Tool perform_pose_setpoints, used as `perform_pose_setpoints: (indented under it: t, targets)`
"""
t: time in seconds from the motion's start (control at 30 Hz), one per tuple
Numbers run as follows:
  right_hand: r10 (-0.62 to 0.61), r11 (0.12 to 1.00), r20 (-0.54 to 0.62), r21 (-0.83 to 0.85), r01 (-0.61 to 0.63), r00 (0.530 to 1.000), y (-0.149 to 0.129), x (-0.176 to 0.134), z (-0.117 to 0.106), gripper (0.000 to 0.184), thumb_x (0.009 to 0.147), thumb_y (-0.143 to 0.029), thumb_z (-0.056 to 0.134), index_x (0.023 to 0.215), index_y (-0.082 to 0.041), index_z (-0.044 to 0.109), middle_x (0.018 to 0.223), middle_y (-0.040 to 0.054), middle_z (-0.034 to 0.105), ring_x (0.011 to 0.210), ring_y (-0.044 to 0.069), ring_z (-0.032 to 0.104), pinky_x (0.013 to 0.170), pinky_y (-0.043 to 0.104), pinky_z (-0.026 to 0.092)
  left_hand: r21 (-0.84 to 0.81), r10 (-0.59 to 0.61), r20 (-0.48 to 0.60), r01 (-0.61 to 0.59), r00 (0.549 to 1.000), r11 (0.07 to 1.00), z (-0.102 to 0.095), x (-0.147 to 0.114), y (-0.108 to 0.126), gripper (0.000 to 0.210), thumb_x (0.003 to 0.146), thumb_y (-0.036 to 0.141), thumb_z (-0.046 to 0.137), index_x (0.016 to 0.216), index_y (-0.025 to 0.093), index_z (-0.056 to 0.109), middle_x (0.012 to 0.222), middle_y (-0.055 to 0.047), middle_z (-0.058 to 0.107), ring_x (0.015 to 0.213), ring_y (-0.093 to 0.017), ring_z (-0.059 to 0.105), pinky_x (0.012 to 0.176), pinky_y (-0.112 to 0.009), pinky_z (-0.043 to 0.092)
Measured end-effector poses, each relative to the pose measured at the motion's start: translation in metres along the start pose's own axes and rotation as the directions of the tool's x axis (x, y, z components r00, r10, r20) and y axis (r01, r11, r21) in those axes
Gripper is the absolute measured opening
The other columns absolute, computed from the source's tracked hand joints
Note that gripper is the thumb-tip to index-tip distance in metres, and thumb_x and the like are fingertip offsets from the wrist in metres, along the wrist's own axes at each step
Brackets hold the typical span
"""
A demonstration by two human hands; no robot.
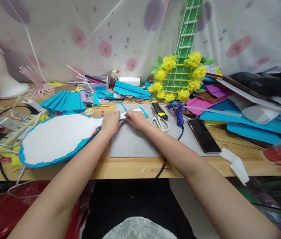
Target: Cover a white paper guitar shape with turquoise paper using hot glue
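Observation:
A guitar-shaped craft piece (58,137) lies face up at the left, its white rounded body edged with blue crepe paper. Its narrow neck points right, over the grey cutting mat (135,142). My left hand (110,123) is closed around the neck near the body. Close beside it, my right hand (136,119) pinches the neck farther along; its fingertips are partly hidden. The blue-edged tip of the neck shows beyond my right hand. Scissors (159,121), a yellow-and-black utility knife (159,110) and a blue glue gun (178,114) lie to the right on the mat.
A green guitar-shaped piece with yellow paper flowers (183,76) leans against the back curtain. A phone (204,136) rests on the mat's right edge. Paper sheets (220,109) pile up at right. Power strips with cables (8,124) and a foam head (1,73) stand left.

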State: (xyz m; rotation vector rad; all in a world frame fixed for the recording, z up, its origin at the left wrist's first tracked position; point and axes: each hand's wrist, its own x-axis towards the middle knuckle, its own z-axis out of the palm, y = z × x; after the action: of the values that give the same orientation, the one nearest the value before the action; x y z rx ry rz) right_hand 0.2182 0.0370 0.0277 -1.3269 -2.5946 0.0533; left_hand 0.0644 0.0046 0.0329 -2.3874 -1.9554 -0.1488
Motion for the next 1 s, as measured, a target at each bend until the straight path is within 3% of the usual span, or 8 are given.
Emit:
perform_pose_setpoints:
  t: [0.23,0.4,0.5,0.6,0.73,0.9,1.0]
  targets:
    - [-0.017,1.000,0.017,0.016,0.016,1.000,0.005,0.008,-0.006,0.017,0.088,-0.030,0.052,0.097,-0.018,0.061,0.101,0.0061,0.070,0.092,0.021,0.063,0.066,0.027,0.033,-0.123,-0.082,-0.007,0.080,0.997,0.989,0.000,0.001,-0.007,0.056,0.085,0.049,0.047,0.131,0.017,0.045,0.120,-0.013,0.061,0.110,-0.029,0.057,0.087,-0.038,0.044]
    - [0.009,1.000,0.044,-0.008,-0.008,0.999,0.003,0.009,-0.014,0.021,0.090,-0.031,0.049,0.102,-0.018,0.060,0.099,0.0079,0.070,0.088,0.021,0.063,0.065,0.027,0.033,-0.242,-0.103,0.059,0.115,0.993,0.963,-0.003,0.005,-0.008,0.059,0.077,0.043,0.061,0.130,0.020,0.048,0.126,-0.009,0.059,0.115,-0.027,0.054,0.093,-0.036,0.043]
    - [0.024,0.997,0.054,0.065,-0.027,0.998,0.006,0.003,-0.018,0.020,0.091,-0.031,0.049,0.103,-0.018,0.059,0.100,0.0065,0.070,0.088,0.019,0.062,0.068,0.026,0.035,-0.297,-0.137,0.092,0.159,0.986,0.942,-0.007,0.007,-0.010,0.061,0.071,0.038,0.069,0.128,0.023,0.050,0.127,-0.006,0.060,0.115,-0.025,0.055,0.093,-0.034,0.042]
    - [-0.031,0.987,0.015,0.157,0.029,0.999,0.017,-0.009,-0.017,0.030,0.089,-0.038,0.053,0.111,-0.018,0.055,0.109,0.0067,0.067,0.096,0.019,0.061,0.074,0.026,0.038,-0.353,-0.120,0.111,0.152,0.987,0.923,-0.011,0.009,-0.014,0.064,0.067,0.035,0.073,0.126,0.023,0.052,0.123,-0.004,0.063,0.113,-0.024,0.056,0.093,-0.034,0.042]
    - [-0.158,0.977,-0.013,0.140,0.159,0.987,0.030,-0.024,-0.009,0.050,0.079,-0.041,0.066,0.119,-0.017,0.051,0.128,0.0120,0.056,0.112,0.023,0.054,0.086,0.031,0.039,-0.376,-0.081,0.118,0.120,0.990,0.919,-0.013,0.009,-0.021,0.062,0.066,0.035,0.074,0.123,0.024,0.053,0.125,-0.004,0.061,0.116,-0.024,0.055,0.093,-0.035,0.042]
    - [-0.082,0.994,0.018,0.068,0.081,0.996,0.028,-0.027,-0.002,0.025,0.086,-0.029,0.058,0.108,-0.017,0.057,0.110,0.0094,0.065,0.101,0.021,0.059,0.079,0.029,0.038,-0.344,-0.005,0.123,0.048,0.992,0.938,-0.016,0.009,-0.027,0.053,0.069,0.032,0.071,0.119,0.025,0.053,0.124,-0.003,0.060,0.114,-0.023,0.054,0.092,-0.032,0.041]
    - [-0.054,0.998,0.037,0.036,0.053,0.998,0.023,-0.026,-0.002,0.022,0.088,-0.030,0.055,0.106,-0.017,0.057,0.106,0.0090,0.067,0.097,0.020,0.060,0.074,0.027,0.037,-0.255,0.041,0.115,-0.011,0.992,0.967,-0.016,0.008,-0.024,0.043,0.071,0.032,0.068,0.112,0.024,0.055,0.114,-0.005,0.062,0.107,-0.024,0.056,0.086,-0.033,0.043]
